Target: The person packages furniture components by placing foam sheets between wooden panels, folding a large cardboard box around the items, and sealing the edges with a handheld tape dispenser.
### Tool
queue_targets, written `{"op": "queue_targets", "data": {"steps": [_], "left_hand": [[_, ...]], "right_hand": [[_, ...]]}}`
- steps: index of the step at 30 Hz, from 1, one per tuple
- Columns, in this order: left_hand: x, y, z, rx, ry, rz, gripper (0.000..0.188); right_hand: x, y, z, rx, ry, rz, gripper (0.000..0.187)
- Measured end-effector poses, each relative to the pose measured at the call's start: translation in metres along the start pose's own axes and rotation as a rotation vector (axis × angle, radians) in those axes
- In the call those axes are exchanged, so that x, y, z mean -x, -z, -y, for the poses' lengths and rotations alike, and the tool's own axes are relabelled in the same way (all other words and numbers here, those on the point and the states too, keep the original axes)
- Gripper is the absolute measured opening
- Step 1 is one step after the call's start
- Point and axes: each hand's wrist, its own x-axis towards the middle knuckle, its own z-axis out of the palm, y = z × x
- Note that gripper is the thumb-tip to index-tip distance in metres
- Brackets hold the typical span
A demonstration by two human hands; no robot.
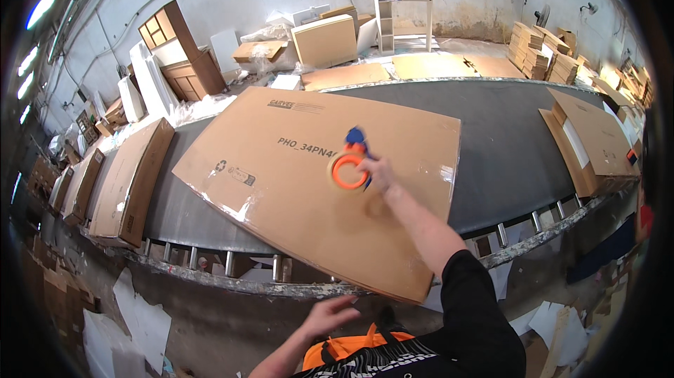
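Observation:
A large flat cardboard box (302, 195) lies slantwise across the dark conveyor belt (491, 167), its near corner jutting past the belt's edge. Above the box top, my right hand (380, 173) is closed on an orange and blue tape dispenser (356, 138) with a roll of tape in it. Whether the dispenser touches the cardboard I cannot tell. My left hand (330, 316) is held low in front of my body, near the box's front edge. Its fingers are stretched out and nothing is in them.
Several cardboard boxes (130, 185) stand along the belt's left end. At the right is a partly opened box (593, 143). Metal rollers (230, 263) line the near rail. Paper and cardboard scraps (144, 315) litter the floor, and cardboard stacks (540, 51) rise beyond the belt.

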Motion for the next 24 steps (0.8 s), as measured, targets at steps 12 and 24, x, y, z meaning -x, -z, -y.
{"op": "queue_targets", "data": {"steps": [12, 24], "left_hand": [[-0.085, 0.43, 0.039, 0.578, -0.246, -1.001, 0.101], [-0.147, 0.625, 0.007, 0.48, -0.161, -0.852, 0.056]], "right_hand": [[0.026, -0.08, -0.069, 0.141, -0.083, -0.12, 0.094], [0.265, -0.092, -0.069, 1.475, 0.464, -0.928, 0.026]]}}
